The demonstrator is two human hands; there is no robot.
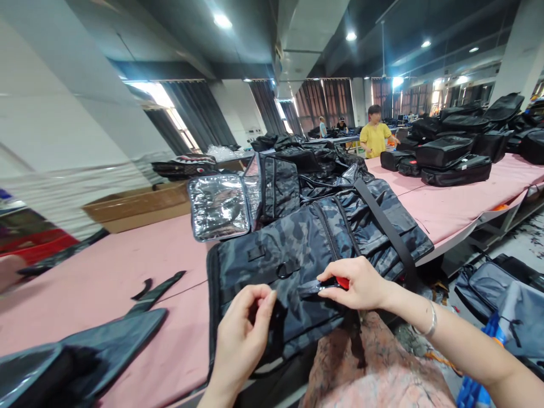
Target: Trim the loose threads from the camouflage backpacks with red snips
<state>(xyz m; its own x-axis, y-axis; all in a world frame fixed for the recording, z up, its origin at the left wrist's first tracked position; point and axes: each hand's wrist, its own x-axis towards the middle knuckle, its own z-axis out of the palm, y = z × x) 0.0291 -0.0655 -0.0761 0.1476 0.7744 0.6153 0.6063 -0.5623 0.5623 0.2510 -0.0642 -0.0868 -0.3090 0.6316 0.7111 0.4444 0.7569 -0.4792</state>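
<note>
A dark camouflage bag (272, 243) lies in front of me on the pink-covered table, with zippers, a D-ring (282, 271) and a wide black strap (385, 226) across its right part. My right hand (355, 283) is closed around small thread snips (314, 288), with red showing at the palm and the tips pointing left over the bag. To the left, my left hand (246, 323) is closed in a pinch just above the bag's near side. Whatever its fingertips hold, if anything, is too small to make out.
A silver-lined open bag (221, 207) stands behind, beside a heap of dark bags. A cardboard box (136, 207) sits at the back left, and a dark bag (114, 351) lies front left. Black bags (454, 158) are stacked at right, near a person in yellow (374, 136).
</note>
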